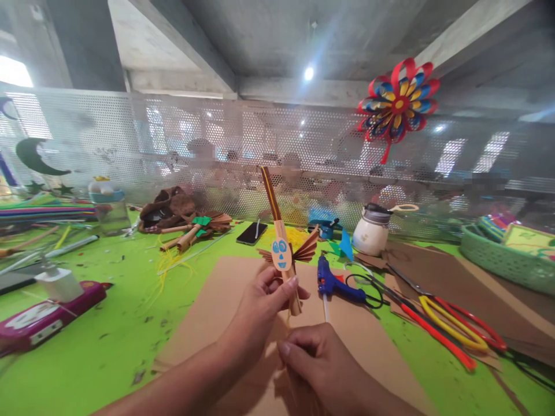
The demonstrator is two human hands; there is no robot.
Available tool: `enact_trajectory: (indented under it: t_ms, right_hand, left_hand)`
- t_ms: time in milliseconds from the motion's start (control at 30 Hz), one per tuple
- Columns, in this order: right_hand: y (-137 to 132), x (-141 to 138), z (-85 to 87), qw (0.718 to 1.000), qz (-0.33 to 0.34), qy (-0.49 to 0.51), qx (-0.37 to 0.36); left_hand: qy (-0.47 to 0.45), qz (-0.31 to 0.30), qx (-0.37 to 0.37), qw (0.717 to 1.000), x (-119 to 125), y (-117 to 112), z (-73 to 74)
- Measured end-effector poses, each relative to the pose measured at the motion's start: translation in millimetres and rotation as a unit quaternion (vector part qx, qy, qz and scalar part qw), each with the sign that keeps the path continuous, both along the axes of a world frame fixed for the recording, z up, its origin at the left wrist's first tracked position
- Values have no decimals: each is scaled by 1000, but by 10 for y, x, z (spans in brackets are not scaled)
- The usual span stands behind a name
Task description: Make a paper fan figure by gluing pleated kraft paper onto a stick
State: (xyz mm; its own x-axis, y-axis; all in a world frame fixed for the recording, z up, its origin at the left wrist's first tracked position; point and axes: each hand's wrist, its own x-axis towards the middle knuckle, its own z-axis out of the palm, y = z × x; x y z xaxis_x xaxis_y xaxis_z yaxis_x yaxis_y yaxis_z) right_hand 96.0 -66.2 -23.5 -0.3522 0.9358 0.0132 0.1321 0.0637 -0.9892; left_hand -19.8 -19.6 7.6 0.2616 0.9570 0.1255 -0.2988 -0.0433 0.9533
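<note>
A brown paper stick figure (281,254) (tan oval face, blue eyes, pleated wings, striped strip on top) is held upright above the brown cardboard sheet (208,323). It is gripped low on the stem by the left hand (260,300), thumb and fingers closed round it. The right hand (321,358) is curled just below, thumb pressed to forefinger; whether a thin strand is pinched cannot be told.

Face and wings appear already fixed. Only work at the lower end seems left, judged from the hands.

A blue glue gun (332,283) and red-and-yellow-handled scissors (437,323) are laid to the right on the green table (108,346).
</note>
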Motion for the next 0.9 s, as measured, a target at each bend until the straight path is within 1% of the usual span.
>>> enact_trajectory:
  t_ms: [100, 200, 267, 367, 467, 533, 600, 633, 700, 767, 833, 900]
  right_hand:
    - [-35, 17, -20, 996, 53, -53, 41]
    - [-48, 45, -45, 985, 108, -122, 61]
    - [-52, 71, -48, 978, 120, -158, 67]
    - [-51, 119, -46, 969, 107, -203, 96]
    - [-19, 176, -27, 957, 42, -244, 149]
    - [20, 219, 22, 959, -36, -237, 148]
    - [63, 267, 108, 964, -112, -196, 139]
    - [83, 293, 158, 967, -139, -163, 137]
    - [114, 346, 248, 976, -149, -91, 132]
    - [133, 399, 298, 980, -153, -36, 122]
    - [142, 446, 301, 971, -200, -4, 131]
    - [148, 479, 275, 954, -257, 15, 150]
  left_hand:
    - [-4, 9, -12, 1000, -35, 16, 19]
    - [-4, 6, -18, 1000, -61, 31, 31]
    - [1, 13, -12, 1000, -67, 34, 42]
    - [6, 36, -8, 999, -63, 31, 63]
    - [8, 54, -9, 998, -55, 27, 80]
    - [19, 63, -2, 998, -52, 27, 81]
    - [32, 68, 11, 997, -49, 33, 66]
    - [41, 69, 18, 997, -47, 39, 50]
    - [62, 68, 37, 995, -40, 57, 4]
    - [81, 68, 62, 992, -30, 78, -49]
    - [94, 74, 91, 989, -20, 91, -93]
    - [110, 81, 108, 985, -10, 91, -116]
